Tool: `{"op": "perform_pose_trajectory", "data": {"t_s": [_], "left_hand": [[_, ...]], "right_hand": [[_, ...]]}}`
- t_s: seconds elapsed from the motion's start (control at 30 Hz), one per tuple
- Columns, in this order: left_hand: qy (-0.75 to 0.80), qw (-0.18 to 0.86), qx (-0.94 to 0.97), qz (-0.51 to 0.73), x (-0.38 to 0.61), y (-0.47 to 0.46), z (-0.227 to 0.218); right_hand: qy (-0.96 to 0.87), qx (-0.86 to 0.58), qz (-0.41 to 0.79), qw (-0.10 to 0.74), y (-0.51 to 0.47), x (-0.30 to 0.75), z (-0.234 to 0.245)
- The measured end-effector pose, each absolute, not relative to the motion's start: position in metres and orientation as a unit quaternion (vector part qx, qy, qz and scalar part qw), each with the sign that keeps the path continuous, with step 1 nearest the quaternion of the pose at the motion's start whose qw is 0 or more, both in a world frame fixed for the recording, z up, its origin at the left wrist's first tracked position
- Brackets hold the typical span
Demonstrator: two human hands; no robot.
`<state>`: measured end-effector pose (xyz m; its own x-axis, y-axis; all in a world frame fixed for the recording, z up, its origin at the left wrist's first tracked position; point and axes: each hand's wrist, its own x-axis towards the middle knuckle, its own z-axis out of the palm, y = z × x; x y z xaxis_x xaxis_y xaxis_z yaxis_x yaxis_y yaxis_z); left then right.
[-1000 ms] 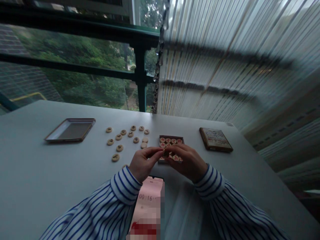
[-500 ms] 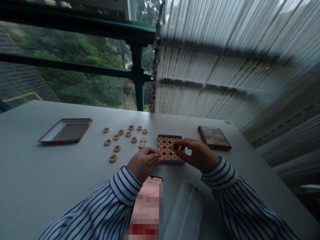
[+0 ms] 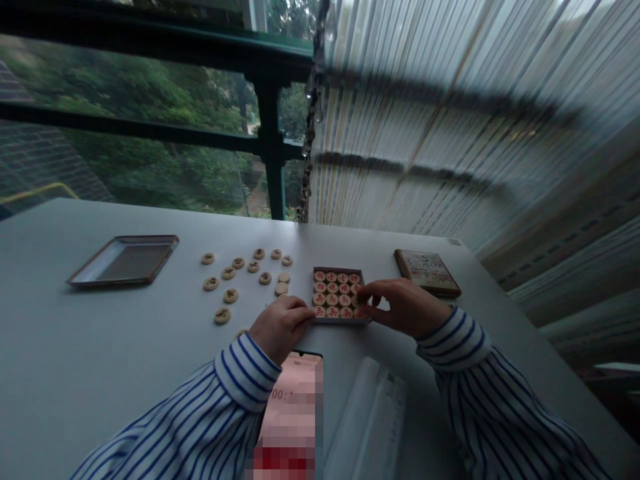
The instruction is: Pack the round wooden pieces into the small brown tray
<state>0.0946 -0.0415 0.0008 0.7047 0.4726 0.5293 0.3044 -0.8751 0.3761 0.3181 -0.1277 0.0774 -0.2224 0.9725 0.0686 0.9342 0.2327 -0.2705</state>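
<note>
One shallow, square, grey-walled box [image 3: 340,321] holds round pale-wood pieces with red characters [image 3: 332,300], four rows of four places, the right edge partly covered; left of it lie twelve dark-marked wooden discs [image 3: 231,295], one half hidden, and two blank wooden discs [image 3: 282,289]; the left hand [image 3: 278,327] angles inward, fingertips at the box's near left corner, whether clamped I cannot tell; the right hand [image 3: 400,307] arches in, thumb and forefinger pinching a round wooden piece [image 3: 357,301] at the third row's right end.

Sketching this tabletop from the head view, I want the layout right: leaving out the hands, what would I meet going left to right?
Open shallow tray → scattered loose pieces → box of red-marked pieces → flat patterned case.
</note>
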Motion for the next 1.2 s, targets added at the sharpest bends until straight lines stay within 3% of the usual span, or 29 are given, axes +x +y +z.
{"op": "perform_pose_trajectory", "data": {"t_s": [0.47, 1.2], "left_hand": [[0.207, 0.134, 0.914, 0.324, 0.094, -0.041, 0.002], [0.208, 0.139, 0.914, 0.32, 0.095, -0.042, 0.004]], "right_hand": [[-0.771, -0.625, 0.104, 0.062, -0.126, 0.322, 0.073], [-0.779, -0.607, 0.141, 0.067, -0.124, 0.326, 0.064]]}}
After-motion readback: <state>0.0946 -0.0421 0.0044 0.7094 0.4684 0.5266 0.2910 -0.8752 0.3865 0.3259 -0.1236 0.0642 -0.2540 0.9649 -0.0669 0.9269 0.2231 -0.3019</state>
